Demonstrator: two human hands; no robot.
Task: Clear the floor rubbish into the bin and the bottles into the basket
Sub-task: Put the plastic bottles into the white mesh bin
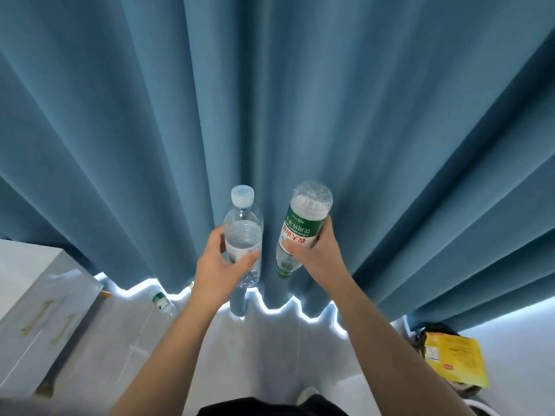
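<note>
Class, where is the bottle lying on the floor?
Head view, lower left: the floor bottle lies by the curtain hem, right of the white cabinet.

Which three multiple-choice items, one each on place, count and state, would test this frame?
1. Where is the loose bottle, the one in no hand?
A. on a shelf
B. on the floor by the curtain hem
C. in a basket

2. How many bottles show?
A. two
B. three
C. five

3. How does the right hand hold the green-label bottle?
A. cap up
B. lying flat
C. cap down

Answers:
1 B: it lies at the hem, just left of the left forearm.
2 B: there are the clear bottle gripped by the left hand, the green-label bottle, and the loose bottle.
3 C: its green cap points down and its base points up.
</note>
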